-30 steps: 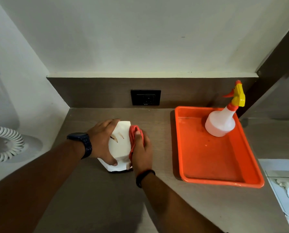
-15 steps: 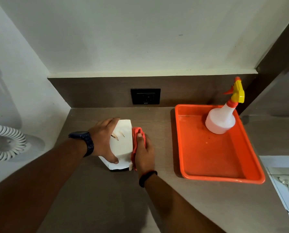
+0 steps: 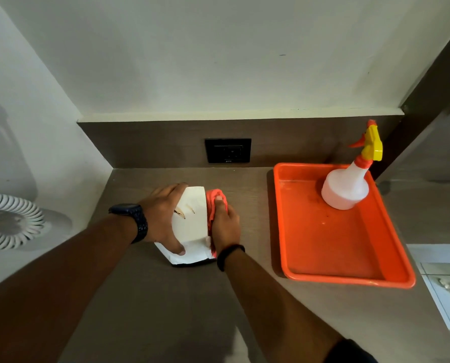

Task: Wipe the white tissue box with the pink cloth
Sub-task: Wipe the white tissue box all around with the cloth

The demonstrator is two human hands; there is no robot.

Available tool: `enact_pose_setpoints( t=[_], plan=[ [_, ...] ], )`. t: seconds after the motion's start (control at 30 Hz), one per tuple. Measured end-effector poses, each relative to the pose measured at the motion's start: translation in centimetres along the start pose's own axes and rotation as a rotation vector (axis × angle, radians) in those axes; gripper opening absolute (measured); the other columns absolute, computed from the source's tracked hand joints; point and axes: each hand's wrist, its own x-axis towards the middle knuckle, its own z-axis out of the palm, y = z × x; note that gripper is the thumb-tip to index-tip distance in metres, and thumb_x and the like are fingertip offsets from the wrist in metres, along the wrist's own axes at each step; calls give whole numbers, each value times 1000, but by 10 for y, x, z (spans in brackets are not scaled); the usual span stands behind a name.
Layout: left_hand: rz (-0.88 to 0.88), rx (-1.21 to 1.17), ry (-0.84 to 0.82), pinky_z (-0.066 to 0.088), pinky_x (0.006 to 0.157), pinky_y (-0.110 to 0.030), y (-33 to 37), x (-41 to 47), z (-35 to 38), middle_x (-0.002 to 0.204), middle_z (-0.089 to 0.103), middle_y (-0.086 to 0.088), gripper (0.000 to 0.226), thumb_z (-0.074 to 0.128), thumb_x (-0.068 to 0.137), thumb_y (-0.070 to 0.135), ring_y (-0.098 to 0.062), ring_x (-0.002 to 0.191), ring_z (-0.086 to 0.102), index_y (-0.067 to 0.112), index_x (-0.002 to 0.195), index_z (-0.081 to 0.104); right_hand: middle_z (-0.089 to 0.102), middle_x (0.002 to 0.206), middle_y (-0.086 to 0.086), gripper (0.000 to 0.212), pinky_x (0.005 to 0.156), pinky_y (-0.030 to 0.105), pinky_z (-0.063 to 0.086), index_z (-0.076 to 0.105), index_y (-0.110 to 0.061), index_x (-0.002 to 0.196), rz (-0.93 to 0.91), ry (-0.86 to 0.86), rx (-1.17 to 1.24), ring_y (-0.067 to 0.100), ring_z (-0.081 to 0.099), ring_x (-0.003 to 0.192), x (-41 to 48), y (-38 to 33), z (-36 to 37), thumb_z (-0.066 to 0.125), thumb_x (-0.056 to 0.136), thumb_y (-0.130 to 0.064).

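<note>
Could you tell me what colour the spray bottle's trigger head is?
Yellow head with an orange trigger; head view.

1. The left hand (image 3: 163, 218) grips the white tissue box (image 3: 191, 221) on the countertop (image 3: 166, 310).
2. The right hand (image 3: 225, 226) presses the pink cloth (image 3: 213, 203) against the box's right side.
3. A spray bottle (image 3: 347, 184) stands in the orange tray (image 3: 336, 276).
</note>
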Motion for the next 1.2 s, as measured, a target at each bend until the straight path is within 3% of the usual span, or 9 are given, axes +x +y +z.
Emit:
enact_pose_setpoints(
  t=[0.13, 0.23, 0.33, 0.67, 0.77, 0.87, 0.97, 1.03, 1.2],
  plan=[
    [-7, 6, 1, 34, 107, -42, -1, 1, 0, 153, 22, -5, 146, 84, 30, 63, -26, 135, 25, 23, 145, 2, 72, 112, 13, 45, 90, 54, 54, 66, -24, 116, -68, 7, 56, 33, 67, 102, -18, 4, 0, 40, 95, -56],
    [5, -21, 15, 36, 105, -40, -3, 1, 0, 150, 27, -3, 144, 83, 29, 64, -25, 133, 29, 25, 145, 6, 71, 95, 1, 37, 79, 33, 54, 69, -25, 97, -180, -2, -19, 17, 66, 91, -6, -11, 4, 43, 96, -50],
    [10, -18, 17, 36, 103, -39, -3, 2, 0, 149, 28, -3, 145, 80, 27, 66, -24, 131, 30, 24, 144, 7, 65, 79, 5, 37, 84, 44, 56, 66, -19, 79, -187, -45, -82, 21, 63, 82, 15, -23, 5, 45, 97, -43],
    [33, -48, 42, 23, 114, -39, -9, 2, 4, 157, 13, -2, 155, 77, 20, 74, -22, 142, 12, 30, 145, -4, 69, 123, 17, 50, 103, 47, 50, 66, -12, 122, 281, -22, 342, 34, 65, 115, -6, 3, -23, 49, 94, -50],
    [50, -133, 147, 16, 117, -41, -12, -4, 8, 159, 8, -6, 162, 74, 17, 79, -23, 144, 6, 24, 147, -5, 73, 113, 15, 38, 100, 47, 53, 74, -13, 107, 23, -20, 455, 29, 68, 106, -14, -24, -17, 54, 94, -43],
    [42, -383, 225, 21, 115, -38, -17, -13, 12, 156, 18, -4, 162, 82, 20, 69, -22, 142, 18, 18, 148, -3, 73, 90, -5, 27, 85, 35, 55, 73, -32, 85, -447, -1, 28, 14, 67, 92, -24, -55, 5, 53, 89, -50],
    [91, -631, 250, 31, 110, -28, -20, -19, 15, 142, 40, 7, 149, 94, 27, 49, -15, 134, 35, 22, 145, 9, 71, 114, 0, 36, 98, 39, 46, 68, -29, 110, -750, -110, -695, 21, 61, 112, -15, -56, 25, 44, 93, -49],
    [83, -696, 216, 26, 114, -38, -20, -21, 17, 151, 29, 0, 157, 96, 34, 42, -17, 140, 24, 28, 144, -15, 64, 134, 3, 45, 110, 42, 34, 61, -26, 126, -790, -185, -1114, 26, 50, 132, -5, -49, 32, 39, 95, -49],
    [67, -690, 198, 16, 116, -53, -25, -22, 21, 157, 14, -11, 159, 91, 39, 50, -28, 144, 10, 44, 116, -48, 66, 132, 0, 45, 112, 45, 33, 63, -25, 125, -807, -106, -1237, 26, 50, 133, -8, -41, 40, 41, 94, -49]
  ],
)
